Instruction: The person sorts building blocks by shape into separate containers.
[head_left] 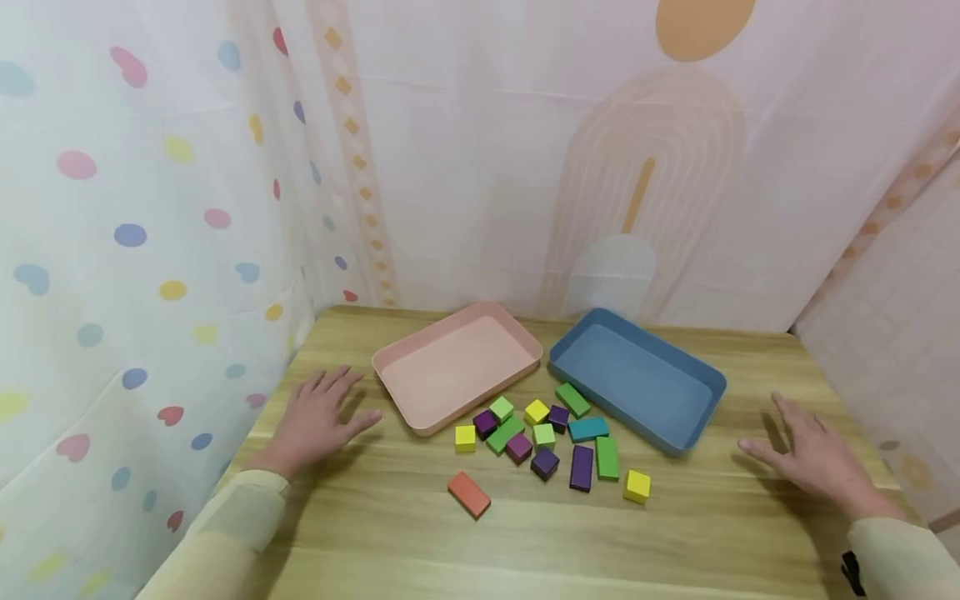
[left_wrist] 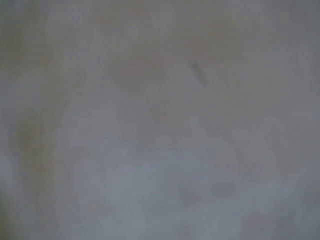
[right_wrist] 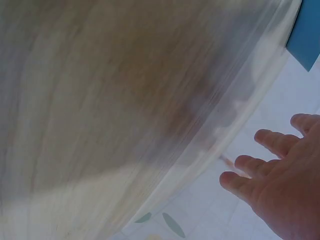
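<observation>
My left hand [head_left: 318, 421] is beside the left end of the pink tray [head_left: 457, 367], fingers spread and holding nothing. On the other side my right hand [head_left: 813, 454] is apart from the blue tray [head_left: 637, 375], its fingers extended with nothing in them; the right wrist view shows the same right hand [right_wrist: 285, 170] near the table edge. Between the hands lie several coloured blocks: yellow cubes such as this yellow cube [head_left: 637, 486], a red-orange block [head_left: 469, 494], a teal block [head_left: 588, 429], a purple block [head_left: 581, 467] and a green block [head_left: 607, 458]. The left wrist view is too blurred to read.
The wooden table [head_left: 555, 550] carries both trays at its back, angled toward each other. A pale patterned curtain [head_left: 465, 167] hangs behind the table, and a dotted curtain [head_left: 150, 333] hangs along the left side.
</observation>
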